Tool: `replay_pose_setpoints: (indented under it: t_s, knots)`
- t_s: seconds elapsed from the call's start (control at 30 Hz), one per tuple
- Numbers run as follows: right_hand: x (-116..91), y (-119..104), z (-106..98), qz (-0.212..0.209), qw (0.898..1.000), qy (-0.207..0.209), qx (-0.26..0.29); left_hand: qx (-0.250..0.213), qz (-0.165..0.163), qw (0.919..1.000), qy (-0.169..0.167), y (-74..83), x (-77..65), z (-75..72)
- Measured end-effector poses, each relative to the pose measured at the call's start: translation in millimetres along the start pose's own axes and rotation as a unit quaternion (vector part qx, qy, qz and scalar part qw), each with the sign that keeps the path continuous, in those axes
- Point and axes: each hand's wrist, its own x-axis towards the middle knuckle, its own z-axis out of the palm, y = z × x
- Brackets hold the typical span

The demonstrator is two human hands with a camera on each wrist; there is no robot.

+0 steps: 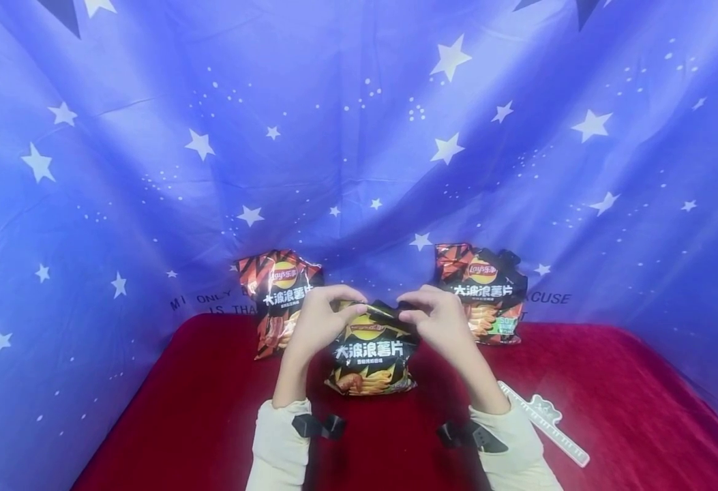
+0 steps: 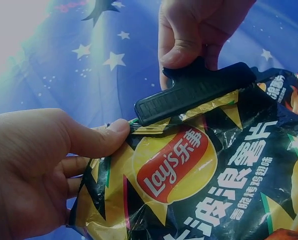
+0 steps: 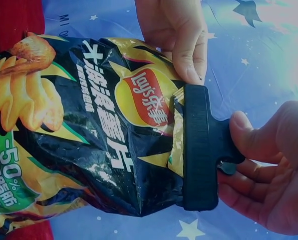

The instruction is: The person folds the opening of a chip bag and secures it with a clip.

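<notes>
A black and gold bag of Lay's chips (image 1: 371,372) stands upright at the middle, between both hands. Along its top edge lies a wide black plastic clip (image 3: 201,145), its bar across most of the bag's width. My left hand (image 1: 328,320) pinches the top corner of the bag between thumb and fingers, close beside one end of the clip. With thumb and fingers, my right hand (image 1: 441,320) grips the clip's handle, as the right wrist view shows. In the left wrist view the gold top strip of the bag shows just below the clip bar.
Two red and black chip bags stand behind, one at left (image 1: 279,293) and one at right (image 1: 487,293). A white ruler-like strip (image 1: 549,426) with a bear-shaped piece lies beside my right forearm. A red cloth (image 1: 211,409) covers the table; a blue starry curtain (image 1: 346,136) hangs behind.
</notes>
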Motion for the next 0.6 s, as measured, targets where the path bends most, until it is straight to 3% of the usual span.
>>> replay_pose_setpoints:
  t_s: [0.37,0.6]
  knots:
    - [-2.4,1.2,3.4,-0.027,0.999,0.034,-0.008,-0.009,-0.002,0.9999,-0.009,0.2,0.5,1.1]
    - [-2.5,0.9,4.9,-0.051,0.998,0.035,0.003,-0.013,-0.004,0.9998,-0.014,1.2,0.1,0.1]
